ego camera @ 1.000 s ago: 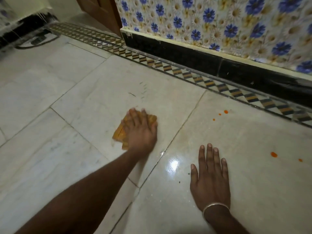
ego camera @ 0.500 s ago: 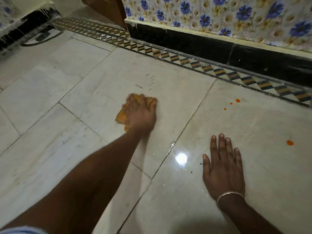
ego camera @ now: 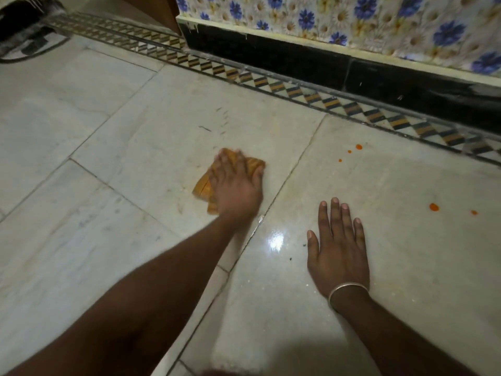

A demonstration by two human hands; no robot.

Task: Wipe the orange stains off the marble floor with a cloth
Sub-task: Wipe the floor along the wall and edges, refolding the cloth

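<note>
On the left-hand slab: we are pressing the cloth down onto the marble floor with our left hand, which is blurring with the rub.
Hold on the cloth: the fingers are lying spread and fairly straight on top of it, pushing down rather than wrapping round it. The blur is keeping us from saying more.
Support: our right hand is lying flat on the neighbouring slab, fingers straight and holding nothing, with a bangle sitting at the wrist.
What is changing: over the last second the cloth has been sliding toward the small dark scratch marks and is now coming back from them, staying on the same slab. The right hand is not shifting.
Still to wipe: three orange stains are sitting near the patterned border strip, and two more are lying further to our right. All are lying across the grout joint from the cloth, well apart from it, and are looking just as they did a second ago.
Meaning for the task: we are judging that the scrubbing is working a patch showing no orange now, while every visible stain is still waiting.
Next move: we are expecting the cloth to need carrying over the joint toward the nearer drops.
</note>
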